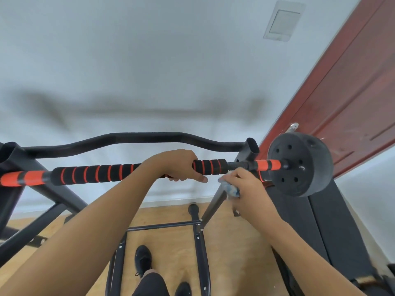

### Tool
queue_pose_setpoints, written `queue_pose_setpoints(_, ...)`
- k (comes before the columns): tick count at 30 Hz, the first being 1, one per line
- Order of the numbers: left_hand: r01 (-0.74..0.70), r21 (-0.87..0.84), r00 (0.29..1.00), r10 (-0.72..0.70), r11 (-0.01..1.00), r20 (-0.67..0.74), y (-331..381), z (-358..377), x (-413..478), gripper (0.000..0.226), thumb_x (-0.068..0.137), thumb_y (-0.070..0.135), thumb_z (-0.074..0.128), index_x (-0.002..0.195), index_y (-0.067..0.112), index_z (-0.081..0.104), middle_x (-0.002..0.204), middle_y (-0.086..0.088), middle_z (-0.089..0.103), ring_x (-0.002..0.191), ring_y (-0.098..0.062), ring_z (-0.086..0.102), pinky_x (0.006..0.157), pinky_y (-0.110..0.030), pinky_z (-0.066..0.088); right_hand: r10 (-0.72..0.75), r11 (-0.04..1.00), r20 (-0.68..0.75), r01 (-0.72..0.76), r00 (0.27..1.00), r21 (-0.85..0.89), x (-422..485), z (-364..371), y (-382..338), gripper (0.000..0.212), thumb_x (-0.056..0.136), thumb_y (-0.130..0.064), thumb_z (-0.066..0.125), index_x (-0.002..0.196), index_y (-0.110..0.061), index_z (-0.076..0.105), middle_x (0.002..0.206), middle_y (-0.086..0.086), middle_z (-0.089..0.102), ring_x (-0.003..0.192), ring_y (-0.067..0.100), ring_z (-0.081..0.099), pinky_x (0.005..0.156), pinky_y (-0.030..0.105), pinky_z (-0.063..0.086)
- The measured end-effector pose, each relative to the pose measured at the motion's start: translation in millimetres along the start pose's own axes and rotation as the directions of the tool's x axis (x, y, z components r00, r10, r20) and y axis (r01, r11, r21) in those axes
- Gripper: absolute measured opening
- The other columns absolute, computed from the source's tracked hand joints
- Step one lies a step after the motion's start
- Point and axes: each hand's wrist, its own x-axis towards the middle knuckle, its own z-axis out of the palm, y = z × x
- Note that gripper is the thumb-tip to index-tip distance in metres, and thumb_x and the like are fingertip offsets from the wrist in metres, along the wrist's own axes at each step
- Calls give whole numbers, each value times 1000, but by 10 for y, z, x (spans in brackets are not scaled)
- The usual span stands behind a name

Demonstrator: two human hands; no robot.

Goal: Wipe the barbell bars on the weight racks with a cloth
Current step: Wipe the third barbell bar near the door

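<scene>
Barbell bar [102,173] rests across rack [252,148] | left hand [179,165] curled round foam grip, steadying | right hand [245,189] clutches bunched cloth [232,189] just under bare section beside weight plate [299,165] | wiping apparently under way; most of bar seemingly left.

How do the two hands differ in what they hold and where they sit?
The left hand wraps over the barbell bar on its black foam; the right hand clutches a bluish cloth. The left hand sits on the bar; the right hand is just below it, nearer the weight plate. Both have curled fingers.
</scene>
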Motion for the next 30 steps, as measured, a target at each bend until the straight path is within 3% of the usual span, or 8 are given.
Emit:
queue_pose_setpoints(3, 13, 42, 998, -10, 999, -65, 35, 20, -44, 46, 82, 63, 78, 98, 24, 60, 73, 0, 67, 52, -13, 63, 55, -26, 55, -5, 1000, -132, 4, 991, -10, 350, -373, -135, 23, 90, -2, 67, 109, -13, 74, 95, 3, 62, 79, 9, 56, 69, 5, 46)
queue_pose_setpoints(8, 20, 515, 904, 204, 857, -375, 96, 164, -155, 50, 86, 74, 63, 100, 28, 50, 79, 11, 55, 70, -12, 54, 64, -28, 39, 115, 982, 182, -84, 977, -167, 917, -229, -64, 23, 92, -9, 50, 72, -18, 57, 74, -3, 47, 64, 12, 47, 66, 31, 44)
queue_pose_setpoints(12, 75, 633, 850, 282, 770, -444, 130, 411, -72, 48, 98, 72, 48, 107, 24, 46, 81, 8, 58, 68, -17, 59, 63, -30, 47, 107, 986, 48, -100, 993, -131, 753, -90, -147, 15, 96, -7, 53, 94, -11, 67, 95, 3, 54, 80, 14, 55, 75, 22, 50)
queue_pose_setpoints(17, 30, 493, 941, 142, 869, -307, 115, 255, 40, 56, 90, 80, 53, 95, 24, 54, 75, 5, 60, 66, -15, 61, 65, -31, 53, 169, 984, 25, -170, 985, 44, 524, -65, -151, 17, 93, -16, 72, 108, -10, 65, 96, -3, 56, 87, 13, 64, 72, 5, 42)
queue_pose_setpoints(20, -4, 317, 985, 57, 948, -160, 96, 160, 106, 57, 86, 79, 61, 93, 22, 61, 75, -2, 69, 62, -19, 67, 62, -33, 56, 116, 992, 72, -120, 991, 50, 422, -113, -177, 30, 93, -16, 73, 122, -15, 67, 104, -5, 58, 94, 12, 61, 90, 14, 50)
queue_pose_setpoints(24, -21, 86, 1000, 22, 996, -7, 92, 52, 127, 53, 86, 69, 70, 96, 17, 65, 72, -7, 68, 52, -18, 60, 58, -30, 55, 42, 999, 162, -43, 986, 0, 280, -205, -199, 39, 94, -16, 70, 132, -19, 65, 108, -6, 57, 95, 11, 55, 93, 21, 51)
queue_pose_setpoints(26, -27, 67, 1000, 26, 997, 8, 89, 47, 130, 57, 80, 70, 76, 95, 16, 67, 68, -5, 67, 51, -18, 60, 59, -32, 57, 51, 997, 237, -37, 970, -63, 350, -306, -193, 43, 94, -14, 68, 136, -20, 63, 119, -3, 57, 102, 12, 54, 95, 17, 45)
queue_pose_setpoints(30, -6, 129, 1000, 5, 992, 12, 94, 47, 131, 57, 76, 68, 82, 99, 18, 64, 66, -3, 67, 48, -16, 61, 62, -34, 61, 0, 998, 128, 7, 992, -56, 659, -360, -138, 36, 93, -10, 61, 128, -18, 66, 116, 5, 57, 102, 23, 55, 86, 35, 47)
